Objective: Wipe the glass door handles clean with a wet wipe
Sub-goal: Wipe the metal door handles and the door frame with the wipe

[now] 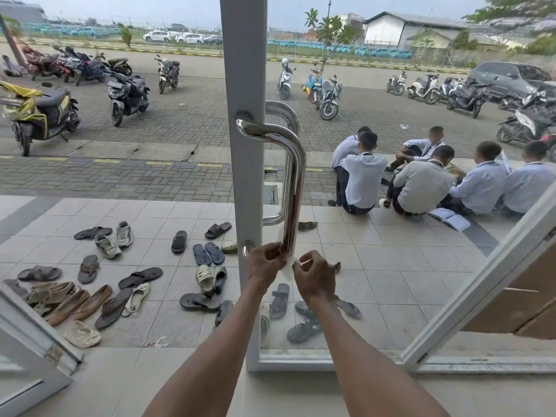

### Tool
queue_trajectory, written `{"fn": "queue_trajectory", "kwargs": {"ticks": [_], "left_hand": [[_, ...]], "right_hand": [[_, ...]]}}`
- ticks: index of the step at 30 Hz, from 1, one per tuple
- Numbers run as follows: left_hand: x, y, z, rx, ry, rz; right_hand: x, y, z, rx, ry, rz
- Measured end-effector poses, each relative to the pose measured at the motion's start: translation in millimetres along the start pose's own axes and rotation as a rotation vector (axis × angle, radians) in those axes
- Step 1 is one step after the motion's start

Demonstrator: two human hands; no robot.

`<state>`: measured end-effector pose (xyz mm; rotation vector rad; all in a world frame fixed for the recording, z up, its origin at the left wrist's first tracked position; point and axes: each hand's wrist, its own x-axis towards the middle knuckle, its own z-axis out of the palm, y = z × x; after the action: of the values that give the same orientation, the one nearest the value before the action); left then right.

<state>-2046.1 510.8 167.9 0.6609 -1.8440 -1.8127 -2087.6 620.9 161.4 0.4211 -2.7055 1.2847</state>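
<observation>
On one wipe (288, 270), two hands (266, 261) (314, 276)

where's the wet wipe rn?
Head view, centre-low: the thin white wet wipe is pinched between the left hand and right hand at the bottom end of the curved chrome door handle.

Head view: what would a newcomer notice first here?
The shiny chrome handle on the white door frame stands dead centre, with the left hand and right hand pinching a white wipe at its lower end. Outside, shoes lie scattered at lower left, and people sit in a group at right.
</observation>
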Motion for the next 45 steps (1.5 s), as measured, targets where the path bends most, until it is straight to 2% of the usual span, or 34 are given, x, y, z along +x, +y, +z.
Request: {"fn": "queue_trajectory", "kwargs": {"ticks": [4, 8, 10, 14, 18, 20, 23, 28, 34, 36, 39, 40, 43, 45], "left_hand": [[1.2, -3.2, -2.9, 0.067, 0.065, 0.012], [0.4, 12.1, -3.9, 0.01, 0.091, 0.056], [-0.2, 18.7, -3.4, -0.045, 0.08, 0.063], [1.1, 19.2, -4.6, -0.066, 0.019, 0.063], [5.6, 15.8, -6.0, -0.005, 0.018, 0.026], [8.4, 16.2, -6.7, 0.019, 0.015, 0.0], [10.2, 17.9, -6.2, 0.064, 0.001, -0.001], [9.2, 21.7, -6.6, 0.122, -0.037, 0.016], [7.1, 18.1, -16.6, -0.129, -0.107, -0.051], [6.9, 12.7, -17.9, 0.013, -0.047, 0.021], [4.7, -2.7, -21.5, 0.581, 0.142, 0.175], [3.2, -7.8, -22.6, 0.702, 0.173, 0.209], [2.4, -21.3, -24.2, 0.988, 0.164, 0.28], [3.4, -24.3, -24.9, 1.102, 0.172, 0.299]], "right_hand": [[-8.7, 7.9, 8.3, 0.045, -0.091, 0.008], [-10.7, 4.0, 12.4, 0.153, -0.115, 0.016], [-11.0, -4.2, 13.9, 0.236, -0.06, 0.031], [-11.6, -24.8, 17.9, 0.301, 0.154, 0.025], [-16.1, -36.3, 22.5, 0.393, 0.278, 0.008], [-18.2, -38.8, 23.0, 0.362, 0.33, 0.015], [-16.6, -40.3, 23.7, 0.194, 0.397, 0.039], [-8.6, -41.8, 29.3, 0.258, 0.351, 0.004], [5.0, -37.0, 38.7, 0.2, 0.33, 0.015], [7.1, -33.3, 41.3, 0.171, 0.289, 0.012], [5.0, -25.4, 47.2, 0.146, 0.246, 0.029], [4.3, -21.3, 50.0, 0.121, 0.212, 0.052], [0.8, -12.0, 54.9, 0.043, 0.116, 0.116], [0.4, -14.6, 53.6, 0.064, 0.142, 0.08]]}}
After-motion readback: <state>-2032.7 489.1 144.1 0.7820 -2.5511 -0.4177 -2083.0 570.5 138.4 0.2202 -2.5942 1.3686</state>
